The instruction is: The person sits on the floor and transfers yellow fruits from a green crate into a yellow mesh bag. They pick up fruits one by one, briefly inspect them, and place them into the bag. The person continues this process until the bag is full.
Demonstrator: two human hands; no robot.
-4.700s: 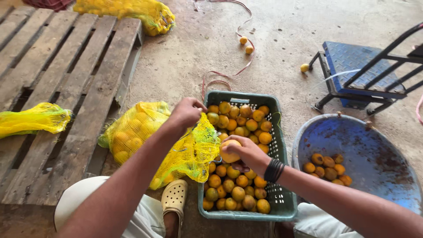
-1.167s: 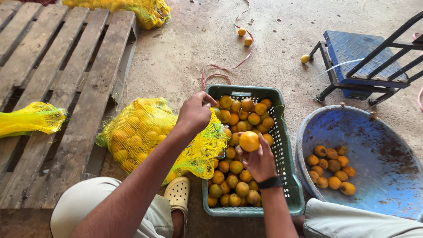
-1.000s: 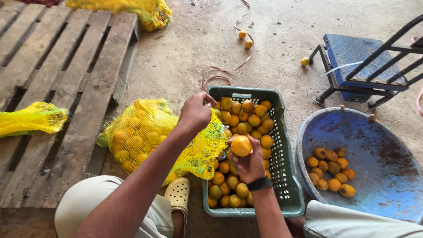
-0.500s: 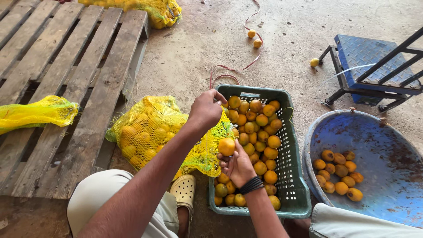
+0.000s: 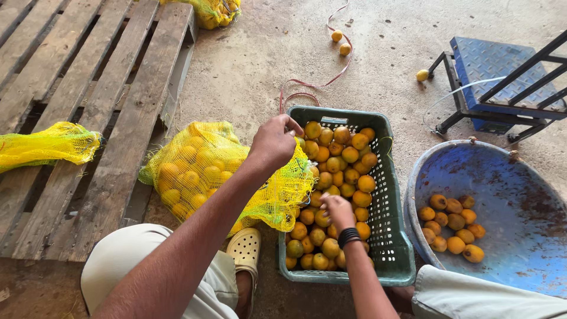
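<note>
R hand (image 5: 336, 210) fingertips hidden among crate's oranges (image 5: 339, 159).

Single head cam on me, looking steeply down at the concrete floor (image 5: 266, 53), close over my arms. Green crate (image 5: 394, 236) sits centre, wooden pallet (image 5: 88, 77) along the left edge.

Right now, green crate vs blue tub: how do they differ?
The green crate is rectangular with slotted walls; the blue tub is round and solid-walled. The crate is heaped with orange-yellow fruit; the tub holds only a small cluster and shows bare, worn bottom. The right hand reaches into the crate; no hand is at the tub. Both sit on the concrete floor and hold the same fruit.
</note>
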